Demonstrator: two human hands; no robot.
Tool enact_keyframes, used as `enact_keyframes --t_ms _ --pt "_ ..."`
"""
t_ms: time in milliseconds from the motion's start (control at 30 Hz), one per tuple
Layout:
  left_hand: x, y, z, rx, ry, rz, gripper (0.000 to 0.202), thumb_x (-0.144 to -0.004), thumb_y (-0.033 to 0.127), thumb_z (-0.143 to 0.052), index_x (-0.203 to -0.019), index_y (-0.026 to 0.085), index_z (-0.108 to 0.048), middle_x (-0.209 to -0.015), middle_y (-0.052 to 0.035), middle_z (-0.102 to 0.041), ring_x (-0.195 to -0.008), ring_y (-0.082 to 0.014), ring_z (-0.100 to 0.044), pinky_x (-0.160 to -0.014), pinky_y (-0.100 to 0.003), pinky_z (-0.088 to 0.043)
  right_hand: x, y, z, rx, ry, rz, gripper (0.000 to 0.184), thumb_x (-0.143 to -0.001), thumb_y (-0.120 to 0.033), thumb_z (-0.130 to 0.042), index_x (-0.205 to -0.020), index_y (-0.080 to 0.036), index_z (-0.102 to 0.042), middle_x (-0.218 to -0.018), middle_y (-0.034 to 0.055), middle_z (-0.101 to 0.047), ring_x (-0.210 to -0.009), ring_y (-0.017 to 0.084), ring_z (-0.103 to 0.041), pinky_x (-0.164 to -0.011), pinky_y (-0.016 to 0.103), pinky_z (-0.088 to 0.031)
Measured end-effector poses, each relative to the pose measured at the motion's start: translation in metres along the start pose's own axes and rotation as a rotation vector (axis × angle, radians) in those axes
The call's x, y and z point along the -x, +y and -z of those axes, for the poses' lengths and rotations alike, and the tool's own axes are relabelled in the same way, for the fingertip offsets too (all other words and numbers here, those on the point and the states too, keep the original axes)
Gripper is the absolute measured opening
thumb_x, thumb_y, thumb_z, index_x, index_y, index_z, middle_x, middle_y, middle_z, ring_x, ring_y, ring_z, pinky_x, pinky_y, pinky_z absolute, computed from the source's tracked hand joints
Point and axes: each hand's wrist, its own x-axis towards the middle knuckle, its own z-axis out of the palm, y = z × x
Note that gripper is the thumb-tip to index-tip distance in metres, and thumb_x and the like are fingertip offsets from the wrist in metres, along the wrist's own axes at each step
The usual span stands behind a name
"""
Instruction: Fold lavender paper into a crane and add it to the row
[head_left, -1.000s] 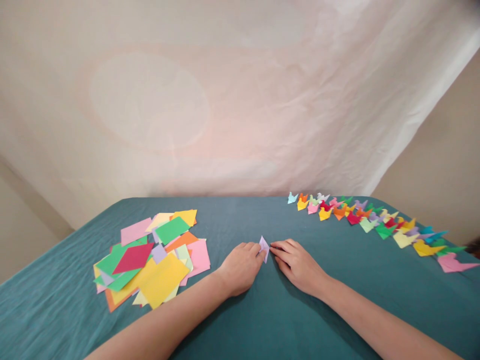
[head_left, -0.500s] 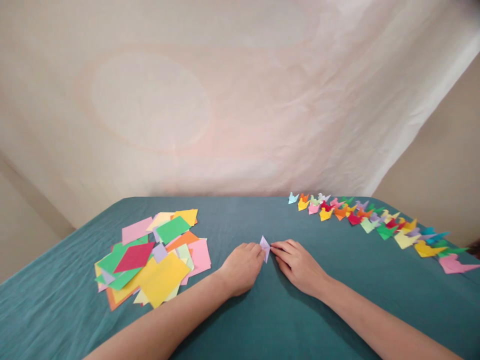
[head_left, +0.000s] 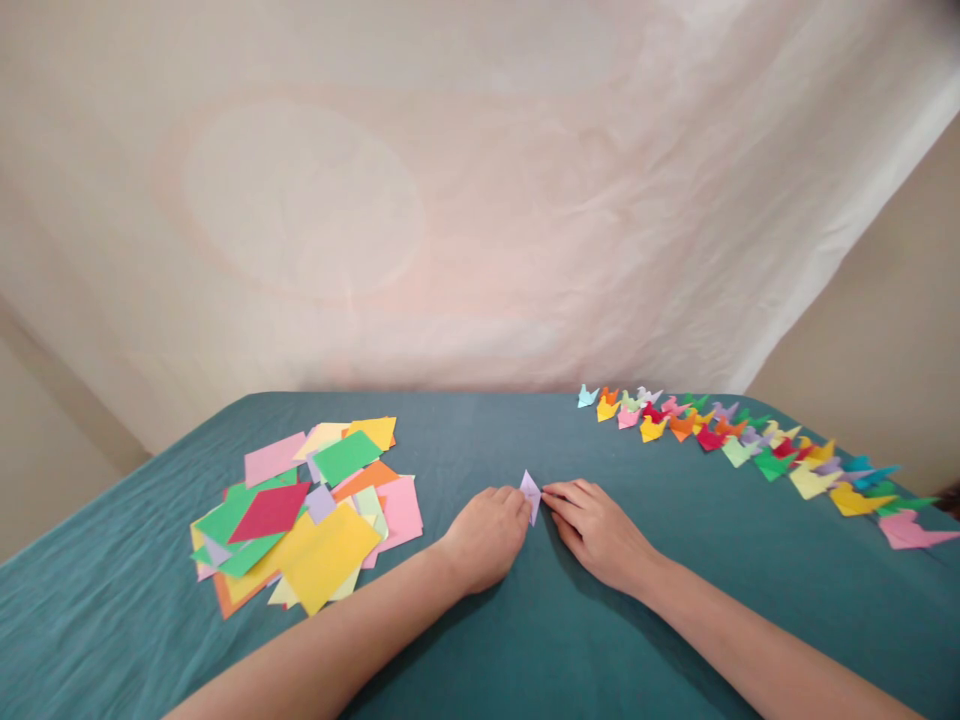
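Observation:
A small lilac folded paper piece (head_left: 530,494) stands pointed on the teal tablecloth (head_left: 480,640) at the centre. My left hand (head_left: 486,535) has its fingers curled against the piece's left side, pinching it. From the right, my right hand (head_left: 596,528) touches the same piece with its fingertips pressed together. Both forearms rest on the cloth.
A loose heap of coloured paper squares (head_left: 304,515) lies at the left. A row of several folded paper cranes (head_left: 750,440) runs along the right edge toward the far corner. A pale wrinkled sheet (head_left: 450,200) hangs behind the table.

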Motion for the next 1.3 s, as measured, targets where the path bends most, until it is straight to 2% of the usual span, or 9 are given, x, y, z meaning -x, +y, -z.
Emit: enact_keyframes --t_ms 433,767,1300 --pt "0.0001 -0.0001 -0.0020 -0.015 0.023 -0.016 0.031 -0.085 0.012 -0.037 -0.113 0.009 -0.050 -0.102 -0.0133 -0.058 -0.099 -0.0238 -0.053 -0.083 -0.035 -0.044 0.0002 -0.0004 -0.0004 0.031 -0.007 0.032 0.030 -0.086 -0.012 -0.045 -0.114 -0.015 -0.058 -0.113 0.0099 -0.059 -0.097 0.023 -0.053 -0.082 0.041 -0.047" --pt "0.0006 -0.0001 -0.0045 -0.033 0.036 -0.021 0.034 -0.086 0.012 -0.036 -0.117 0.008 -0.048 -0.105 -0.0143 -0.058 -0.103 -0.0238 -0.053 -0.085 -0.035 -0.043 -0.0014 -0.0010 0.0016 -0.030 -0.006 0.062 0.034 -0.086 -0.009 -0.045 -0.117 -0.017 -0.057 -0.112 0.0089 -0.060 -0.098 0.022 -0.053 -0.083 0.040 -0.048" --pt "0.0009 -0.0012 -0.0013 0.008 0.001 -0.021 0.033 -0.085 0.013 -0.038 -0.116 0.009 -0.048 -0.110 -0.0157 -0.057 -0.107 -0.0239 -0.051 -0.088 -0.036 -0.041 -0.0026 -0.0011 0.0029 -0.067 0.033 0.072 0.036 -0.084 -0.009 -0.043 -0.116 -0.019 -0.058 -0.108 0.0098 -0.062 -0.094 0.021 -0.056 -0.080 0.040 -0.050"
